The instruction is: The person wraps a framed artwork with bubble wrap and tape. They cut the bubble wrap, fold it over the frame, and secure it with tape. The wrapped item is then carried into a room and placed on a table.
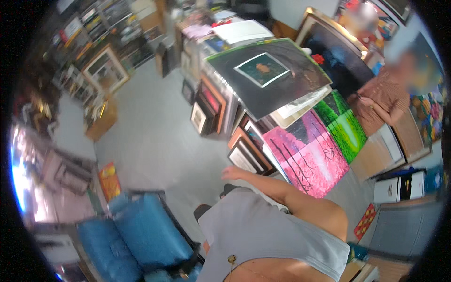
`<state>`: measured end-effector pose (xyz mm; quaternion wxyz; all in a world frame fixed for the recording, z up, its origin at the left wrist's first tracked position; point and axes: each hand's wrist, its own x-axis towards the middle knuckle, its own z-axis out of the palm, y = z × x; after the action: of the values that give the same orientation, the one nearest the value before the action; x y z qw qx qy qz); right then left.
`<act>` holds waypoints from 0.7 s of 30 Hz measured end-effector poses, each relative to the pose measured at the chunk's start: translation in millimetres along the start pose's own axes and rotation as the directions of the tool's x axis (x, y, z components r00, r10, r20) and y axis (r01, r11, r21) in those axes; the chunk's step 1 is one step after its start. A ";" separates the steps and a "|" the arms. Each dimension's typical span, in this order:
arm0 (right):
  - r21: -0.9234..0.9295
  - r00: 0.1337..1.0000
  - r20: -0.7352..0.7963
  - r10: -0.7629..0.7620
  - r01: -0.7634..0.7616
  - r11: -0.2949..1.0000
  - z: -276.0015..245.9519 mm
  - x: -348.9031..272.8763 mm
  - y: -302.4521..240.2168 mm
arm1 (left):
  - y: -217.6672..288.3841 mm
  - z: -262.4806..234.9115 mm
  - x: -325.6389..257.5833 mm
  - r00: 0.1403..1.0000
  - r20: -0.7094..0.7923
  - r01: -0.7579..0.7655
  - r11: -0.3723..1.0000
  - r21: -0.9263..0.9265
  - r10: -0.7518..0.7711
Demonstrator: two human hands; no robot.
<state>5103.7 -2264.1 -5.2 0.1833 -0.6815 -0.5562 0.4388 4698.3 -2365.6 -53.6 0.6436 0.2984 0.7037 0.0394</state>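
Empty and loosely spread, your one visible hand held nothing; your other hand was out of view.

On the far left, a bright, blurred wall and framed pictures leaned by shelves, and a blue padded armchair stood low on the pale grey floor. Your hand hung over that floor, nearest the small framed prints stacked on edge, touching none of them as far as could be told. Just right of it stood a pink canvas with dark trees, then a green canvas beside it. Above them a large dark print with a small inset picture lay tilted on top of the stack. Further right, another person's hand and brown patterned sleeve reached toward the paintings, with white boxes below along the wall.
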 end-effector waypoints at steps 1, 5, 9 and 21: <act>-0.005 0.999 0.005 0.034 -0.034 0.999 -8.7 19.1 -22.1 | 17.6 -17.3 13.5 1.000 -0.003 -0.004 1.000 -0.004 0.004; 0.254 0.979 -0.171 0.113 -0.068 0.965 -8.0 72.7 -64.5 | 104.1 -89.7 65.3 0.999 0.028 -0.035 0.997 0.073 0.033; 0.367 0.939 -0.243 0.245 -0.144 0.919 15.2 89.1 -57.0 | 195.2 -143.7 112.9 0.991 0.122 -0.076 0.983 0.164 0.056; 0.803 0.377 -0.116 0.919 -0.509 0.310 188.0 -14.0 -98.6 | 534.5 -227.0 303.9 0.881 0.214 -0.474 0.779 0.411 0.423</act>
<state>4894.2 -2290.8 -29.9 0.3309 -0.8430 0.1101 0.4096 4686.7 -1710.3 -48.6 0.5658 0.6001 0.5653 0.0105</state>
